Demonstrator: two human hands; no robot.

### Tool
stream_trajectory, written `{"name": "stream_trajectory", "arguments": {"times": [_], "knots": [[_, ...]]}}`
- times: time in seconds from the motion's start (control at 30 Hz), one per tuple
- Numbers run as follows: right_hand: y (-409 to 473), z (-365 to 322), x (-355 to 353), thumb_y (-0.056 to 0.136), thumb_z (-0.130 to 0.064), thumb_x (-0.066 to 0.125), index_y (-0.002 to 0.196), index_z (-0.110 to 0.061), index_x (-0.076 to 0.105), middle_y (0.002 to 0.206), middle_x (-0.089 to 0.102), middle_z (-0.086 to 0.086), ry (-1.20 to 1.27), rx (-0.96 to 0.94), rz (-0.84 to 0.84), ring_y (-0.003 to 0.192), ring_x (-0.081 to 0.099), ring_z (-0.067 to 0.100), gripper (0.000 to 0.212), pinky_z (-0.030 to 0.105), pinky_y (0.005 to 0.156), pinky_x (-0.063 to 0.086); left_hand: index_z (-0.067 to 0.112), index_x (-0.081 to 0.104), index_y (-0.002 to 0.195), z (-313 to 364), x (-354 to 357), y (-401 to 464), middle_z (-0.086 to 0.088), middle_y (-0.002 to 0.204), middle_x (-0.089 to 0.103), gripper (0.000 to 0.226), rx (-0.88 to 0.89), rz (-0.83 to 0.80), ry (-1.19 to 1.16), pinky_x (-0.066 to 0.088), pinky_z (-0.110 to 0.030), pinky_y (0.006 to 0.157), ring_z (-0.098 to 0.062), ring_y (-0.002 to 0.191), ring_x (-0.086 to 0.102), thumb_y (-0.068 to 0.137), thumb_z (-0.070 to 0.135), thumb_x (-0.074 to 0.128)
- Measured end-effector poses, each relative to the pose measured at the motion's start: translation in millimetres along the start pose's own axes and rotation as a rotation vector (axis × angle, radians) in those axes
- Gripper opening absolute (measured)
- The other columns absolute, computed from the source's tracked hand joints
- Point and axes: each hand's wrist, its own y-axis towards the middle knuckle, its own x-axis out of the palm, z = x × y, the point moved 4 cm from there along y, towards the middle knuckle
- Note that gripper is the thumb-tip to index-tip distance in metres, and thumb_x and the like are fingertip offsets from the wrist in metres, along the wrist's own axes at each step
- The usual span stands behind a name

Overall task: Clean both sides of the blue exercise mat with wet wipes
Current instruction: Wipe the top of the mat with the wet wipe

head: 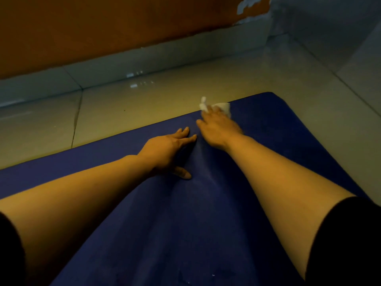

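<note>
Floor tiles (123, 112) lie at the left, and the blue exercise mat (185, 223) is spread flat on them, from near you to the far right. Your left hand (167, 149) presses the mat, its fingers (185, 134) straight and apart. Your right hand (218, 129) holds the wet wipe (223, 107) against the mat's far edge; how its fingers lie I cannot tell. You seem to be wiping the top side. Next, draw the wipe along the uncleaned part.
</note>
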Motion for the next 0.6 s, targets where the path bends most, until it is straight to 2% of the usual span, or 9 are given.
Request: {"name": "stream_trajectory", "arguments": {"times": [0.1, 0.17, 0.23, 0.33, 0.4, 0.47, 0.53, 0.6], "knots": [[-2.9, -6.8, 2.1, 0.101, -0.041, 0.021, 0.151, -0.021, 0.002, 0.159, 0.003, 0.001, -0.071, -0.062, -0.062, 0.145, 0.002, 0.020, 0.058, 0.041, 0.115, 0.011, 0.036, -0.002, 0.152, 0.1, 0.0, -1.6, 0.009, 0.161, -0.009, 0.109, -0.006, -0.009, -0.003, 0.034, -0.035, 0.109, -0.012, 0.148, 0.006, 0.073, 0.061, 0.070], [0.8, 12.5, -11.0, 0.099, -0.046, 0.022, 0.150, -0.028, 0.009, 0.157, 0.013, 0.002, -0.068, 0.017, -0.037, 0.142, 0.016, 0.025, 0.056, 0.049, 0.109, 0.024, 0.035, -0.002, 0.152, -0.8, 0.9, -2.3, 0.009, 0.161, -0.011, 0.109, 0.012, -0.016, -0.022, 0.032, -0.035, 0.111, -0.011, 0.148, 0.000, 0.074, 0.059, 0.070], [4.6, 35.9, -23.6, 0.098, -0.048, 0.023, 0.148, -0.026, 0.016, 0.153, 0.020, 0.005, -0.059, 0.144, 0.005, 0.136, 0.028, 0.031, 0.055, 0.054, 0.101, 0.033, 0.034, -0.002, 0.153, -2.0, 1.7, -2.3, 0.009, 0.161, -0.011, 0.109, 0.018, -0.016, -0.037, 0.033, -0.036, 0.111, -0.011, 0.148, -0.002, 0.074, 0.059, 0.069], [8.2, 40.5, -22.2, 0.099, -0.045, 0.025, 0.150, -0.022, 0.011, 0.156, 0.010, 0.005, -0.015, 0.233, 0.040, 0.140, 0.020, 0.030, 0.058, 0.053, 0.106, 0.029, 0.035, -0.001, 0.153, -1.3, 2.6, -1.0, 0.009, 0.161, -0.011, 0.109, 0.018, -0.014, -0.025, 0.035, -0.036, 0.110, -0.011, 0.148, -0.002, 0.074, 0.060, 0.069], [11.4, 19.2, -12.1, 0.098, -0.044, 0.027, 0.151, -0.022, 0.006, 0.156, 0.011, 0.005, 0.044, 0.196, 0.047, 0.140, 0.019, 0.030, 0.061, 0.050, 0.107, 0.026, 0.034, 0.000, 0.153, -0.3, 2.6, 0.4, 0.008, 0.161, -0.010, 0.109, 0.016, -0.010, -0.030, 0.035, -0.037, 0.110, -0.012, 0.148, 0.000, 0.073, 0.058, 0.071], [10.9, -12.6, 5.5, 0.098, -0.041, 0.027, 0.151, -0.022, 0.003, 0.154, 0.017, 0.008, 0.066, 0.088, -0.008, 0.138, 0.024, 0.031, 0.061, 0.048, 0.107, 0.027, 0.032, 0.006, 0.154, 0.4, 2.2, -1.6, 0.009, 0.162, -0.005, 0.107, 0.023, 0.025, -0.078, 0.036, -0.038, 0.110, -0.016, 0.148, 0.010, 0.073, 0.054, 0.074], [5.0, -33.0, 20.1, 0.099, -0.041, 0.025, 0.151, -0.022, 0.004, 0.157, 0.011, 0.005, 0.048, 0.010, -0.061, 0.143, 0.015, 0.027, 0.059, 0.048, 0.110, 0.023, 0.027, 0.014, 0.154, 1.0, 3.3, -6.3, 0.008, 0.162, 0.003, 0.106, 0.023, 0.103, -0.201, 0.037, -0.038, 0.109, -0.021, 0.145, 0.022, 0.072, 0.048, 0.078], [1.7, -31.1, 14.7, 0.099, -0.044, 0.023, 0.151, -0.025, 0.007, 0.158, 0.008, 0.002, 0.013, -0.024, -0.082, 0.144, 0.012, 0.025, 0.057, 0.048, 0.110, 0.022, 0.022, 0.012, 0.154, -1.5, 9.4, -16.1, 0.003, 0.162, 0.003, 0.108, -0.051, 0.158, -0.264, 0.027, -0.040, 0.115, -0.024, 0.148, 0.013, 0.072, 0.054, 0.074]]}}
